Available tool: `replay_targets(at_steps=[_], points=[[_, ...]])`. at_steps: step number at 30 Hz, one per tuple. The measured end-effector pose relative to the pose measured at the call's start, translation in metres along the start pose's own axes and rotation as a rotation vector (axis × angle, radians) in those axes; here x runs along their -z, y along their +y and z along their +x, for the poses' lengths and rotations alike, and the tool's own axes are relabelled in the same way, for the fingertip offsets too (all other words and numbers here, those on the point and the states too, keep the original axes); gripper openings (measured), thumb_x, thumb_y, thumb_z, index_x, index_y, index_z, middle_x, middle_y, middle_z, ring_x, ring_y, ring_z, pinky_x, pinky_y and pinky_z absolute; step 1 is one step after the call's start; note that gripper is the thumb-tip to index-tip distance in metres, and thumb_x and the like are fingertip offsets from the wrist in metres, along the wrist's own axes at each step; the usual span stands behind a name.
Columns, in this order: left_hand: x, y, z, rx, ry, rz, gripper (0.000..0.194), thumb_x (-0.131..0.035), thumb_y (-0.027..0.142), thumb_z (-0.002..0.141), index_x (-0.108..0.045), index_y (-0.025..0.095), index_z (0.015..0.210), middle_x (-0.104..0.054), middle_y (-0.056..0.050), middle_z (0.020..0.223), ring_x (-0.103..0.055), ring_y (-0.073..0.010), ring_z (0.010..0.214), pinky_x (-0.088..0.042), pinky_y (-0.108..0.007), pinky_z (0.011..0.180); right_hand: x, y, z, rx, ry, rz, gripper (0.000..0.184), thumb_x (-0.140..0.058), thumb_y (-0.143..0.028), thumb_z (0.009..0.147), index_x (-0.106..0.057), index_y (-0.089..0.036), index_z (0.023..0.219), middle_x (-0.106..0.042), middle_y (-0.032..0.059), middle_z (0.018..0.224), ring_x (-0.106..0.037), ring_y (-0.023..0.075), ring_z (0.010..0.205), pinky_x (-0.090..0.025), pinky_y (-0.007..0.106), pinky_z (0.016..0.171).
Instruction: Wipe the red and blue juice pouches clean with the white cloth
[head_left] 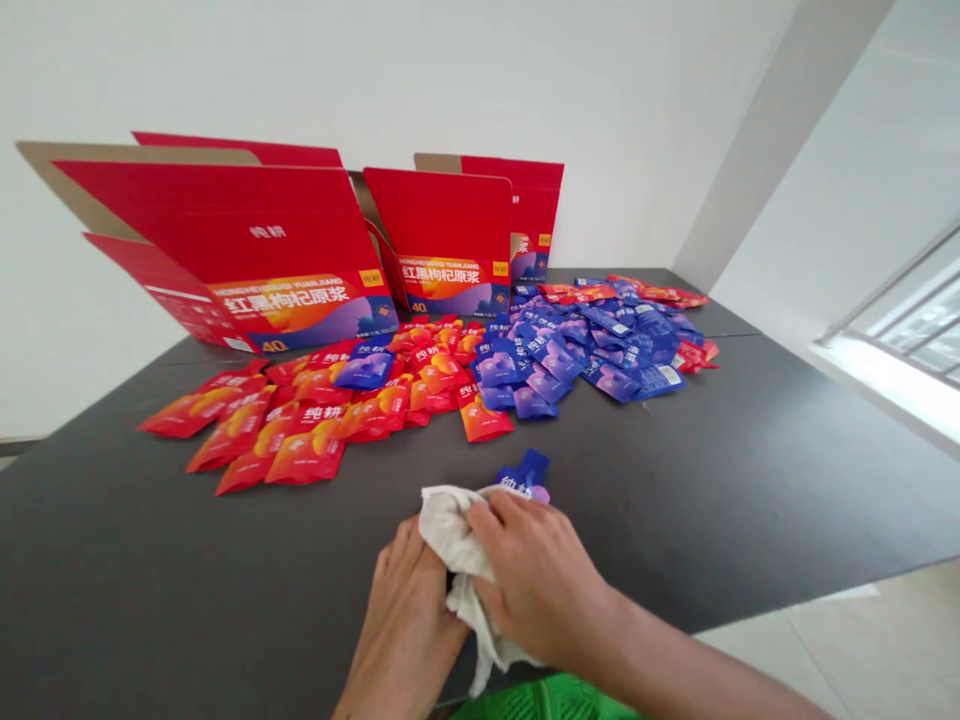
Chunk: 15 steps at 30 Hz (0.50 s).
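My right hand (536,565) is closed on a crumpled white cloth (450,525), which hangs down between my hands. My left hand (412,600) presses against the cloth from the left, its fingers curled and mostly hidden; what they grip, I cannot make out. Just beyond my right hand a blue spouted pouch (529,472) shows, its lower part covered by the cloth and fingers. Further back on the dark table (315,570) lie a spread of red-orange pouches (311,445) and, to the right, a heap of blue-purple pouches (540,345).
Several red cardboard boxes with raised flaps stand along the wall, a large box (247,235) at left and a smaller box (442,235) beside it. A green perforated basket (547,700) sits below the table's near edge. Railings (892,280) are at the far right.
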<state>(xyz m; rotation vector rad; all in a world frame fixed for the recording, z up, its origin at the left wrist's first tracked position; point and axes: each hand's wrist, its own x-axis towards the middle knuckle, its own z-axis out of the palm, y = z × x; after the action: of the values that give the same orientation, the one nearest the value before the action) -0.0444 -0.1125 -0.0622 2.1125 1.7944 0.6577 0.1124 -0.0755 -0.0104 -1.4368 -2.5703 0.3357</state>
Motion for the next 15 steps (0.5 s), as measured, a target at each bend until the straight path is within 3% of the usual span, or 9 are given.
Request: replay_targets(at_steps=[2,6,11,15], points=[[-0.0003,-0.0003,-0.0003,0.001,0.003,0.000,0.035,-0.058,0.019,0.071,-0.054,0.021,0.106,-0.055,-0.007,0.114,-0.048,-0.0257,0.106,-0.039,-0.038,0.085,-0.0010,0.0008,0.0017,0.003,0.000,0.007,0.021,-0.052,-0.031,0.079,-0.049,-0.022,0.098,-0.058,0.0046,0.099,-0.054,0.0206,0.090,-0.039,0.031,0.076],[0.0000,0.0013,0.0000,0.005,0.014,0.009,0.025,-0.061,0.028,0.072,-0.056,0.021,0.095,-0.054,-0.006,0.116,-0.048,-0.0263,0.106,-0.038,-0.041,0.086,-0.0007,0.0037,0.0054,-0.206,0.069,-0.107,0.018,-0.048,-0.026,0.082,-0.050,-0.020,0.099,-0.058,0.0077,0.097,-0.055,0.0216,0.089,-0.038,0.034,0.078],[0.0005,0.0029,0.0004,0.003,-0.015,-0.006,0.033,-0.057,0.015,0.070,-0.053,0.021,0.102,-0.054,-0.006,0.113,-0.048,-0.0244,0.104,-0.039,-0.038,0.085,-0.0038,-0.0001,-0.0014,-0.007,0.018,0.009,0.022,-0.053,-0.029,0.078,-0.049,-0.021,0.099,-0.058,0.0049,0.099,-0.054,0.0215,0.090,-0.039,0.033,0.079],[0.0008,0.0046,0.0015,0.015,-0.003,0.001,0.024,-0.062,0.027,0.070,-0.056,0.022,0.093,-0.053,-0.004,0.115,-0.047,-0.0254,0.106,-0.037,-0.040,0.087,-0.0031,0.0082,-0.0028,-0.230,0.084,-0.074,0.019,-0.048,-0.026,0.082,-0.051,-0.020,0.100,-0.058,0.0074,0.098,-0.054,0.0225,0.090,-0.038,0.034,0.079]])
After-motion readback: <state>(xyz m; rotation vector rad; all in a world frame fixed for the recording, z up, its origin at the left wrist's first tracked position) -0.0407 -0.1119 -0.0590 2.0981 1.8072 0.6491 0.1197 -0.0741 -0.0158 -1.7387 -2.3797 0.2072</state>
